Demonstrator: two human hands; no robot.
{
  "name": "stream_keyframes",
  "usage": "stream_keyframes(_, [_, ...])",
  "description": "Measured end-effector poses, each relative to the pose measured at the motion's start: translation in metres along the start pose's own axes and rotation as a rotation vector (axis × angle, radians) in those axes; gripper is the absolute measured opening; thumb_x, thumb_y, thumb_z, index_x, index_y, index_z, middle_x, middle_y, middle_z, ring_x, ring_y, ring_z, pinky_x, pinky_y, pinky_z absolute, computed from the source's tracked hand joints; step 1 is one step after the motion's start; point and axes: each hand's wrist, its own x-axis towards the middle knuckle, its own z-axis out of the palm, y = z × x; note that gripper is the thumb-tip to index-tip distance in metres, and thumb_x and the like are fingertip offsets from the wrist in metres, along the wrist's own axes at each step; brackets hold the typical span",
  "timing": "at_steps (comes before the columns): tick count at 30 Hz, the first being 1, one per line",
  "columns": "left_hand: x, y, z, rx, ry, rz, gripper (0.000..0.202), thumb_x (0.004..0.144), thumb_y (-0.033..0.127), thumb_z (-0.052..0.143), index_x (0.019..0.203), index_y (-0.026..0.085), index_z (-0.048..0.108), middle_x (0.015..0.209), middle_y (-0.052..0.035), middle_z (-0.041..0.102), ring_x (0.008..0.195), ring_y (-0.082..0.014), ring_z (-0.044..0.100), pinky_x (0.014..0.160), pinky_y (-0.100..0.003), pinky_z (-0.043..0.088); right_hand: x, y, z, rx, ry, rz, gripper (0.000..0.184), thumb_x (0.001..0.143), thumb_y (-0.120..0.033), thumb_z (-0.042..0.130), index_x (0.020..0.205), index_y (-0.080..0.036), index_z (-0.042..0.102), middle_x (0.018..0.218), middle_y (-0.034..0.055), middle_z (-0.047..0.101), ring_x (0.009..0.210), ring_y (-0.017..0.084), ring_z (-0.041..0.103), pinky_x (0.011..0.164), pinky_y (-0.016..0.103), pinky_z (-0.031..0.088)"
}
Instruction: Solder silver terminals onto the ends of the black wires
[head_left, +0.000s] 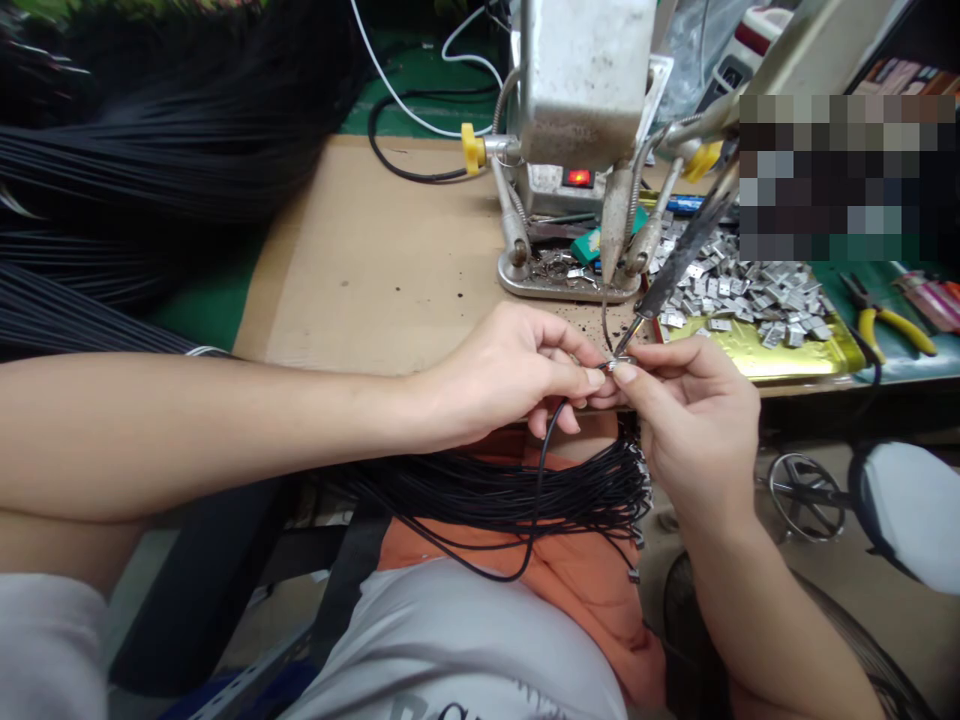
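My left hand (517, 370) pinches the end of a thin black cable (541, 470) that loops down over my lap. My right hand (694, 420) pinches a small metal connector (621, 364) against that cable end, fingertips of both hands touching. A soldering iron tip (626, 340) on a fixed arm points down at the connector, right above my fingers. A thin solder wire (604, 315) hangs from the feeder nozzle (615, 220) toward the same spot. A bundle of black cables (517, 495) lies across my orange lap.
A grey soldering machine (585, 80) with a lit red switch (578, 178) stands on the cardboard-topped bench (360, 270). A gold tray (757, 355) holds several metal connector shells (750, 290). Yellow-handled pliers (889, 320) lie at right. Masses of black cable (150, 150) fill the left.
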Motion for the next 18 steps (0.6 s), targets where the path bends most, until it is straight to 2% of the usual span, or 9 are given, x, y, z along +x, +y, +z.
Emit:
stream_keyframes(9, [0.0010, 0.0017, 0.0022, -0.015, -0.005, 0.015, 0.015, 0.093, -0.005, 0.075, 0.086, 0.009, 0.075, 0.060, -0.0028, 0.076, 0.045, -0.0124, 0.070, 0.035, -0.016, 0.048, -0.0003, 0.0036, -0.0019, 0.030, 0.001, -0.014, 0.018, 0.094, -0.019, 0.093, 0.102, -0.031, 0.082, 0.085, -0.0014, 0.086, 0.074, 0.021, 0.088, 0.071, 0.032, 0.079])
stream_keyframes(18, [0.0005, 0.0009, 0.0010, -0.010, -0.001, 0.025, 0.014, 0.092, -0.004, 0.074, 0.086, 0.009, 0.075, 0.060, -0.0041, 0.075, 0.046, -0.0139, 0.070, 0.036, -0.017, 0.049, -0.0001, 0.0060, -0.0022, 0.012, -0.016, -0.025, 0.017, 0.096, -0.024, 0.092, 0.104, -0.032, 0.080, 0.086, -0.0012, 0.085, 0.076, 0.023, 0.088, 0.073, 0.037, 0.079])
